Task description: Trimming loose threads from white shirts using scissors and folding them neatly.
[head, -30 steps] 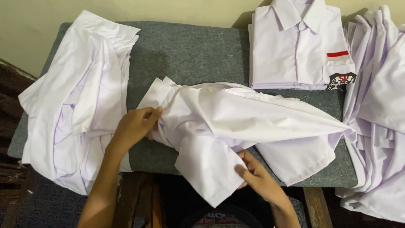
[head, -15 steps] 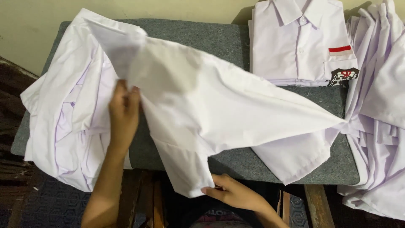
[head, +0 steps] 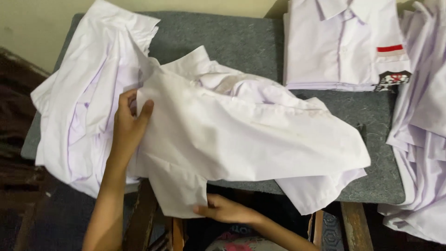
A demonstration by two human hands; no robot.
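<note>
A loose white shirt (head: 251, 135) lies spread across the middle of a grey felt-covered table (head: 232, 42), its collar toward the far side. My left hand (head: 130, 123) pinches the shirt's left edge between thumb and fingers. My right hand (head: 223, 209) holds the lower hem where it hangs over the table's near edge.
A neatly folded white shirt (head: 341, 44) with a red stripe and a dark badge lies at the far right. A heap of white shirts (head: 88, 97) covers the table's left end. More white shirts (head: 420, 130) hang at the right. A wooden frame (head: 353, 223) shows below.
The shirt, held up and stretched half a second ago, now lies lower and flatter on the table. My left hand has come down and right; my right hand stays at the hem.
</note>
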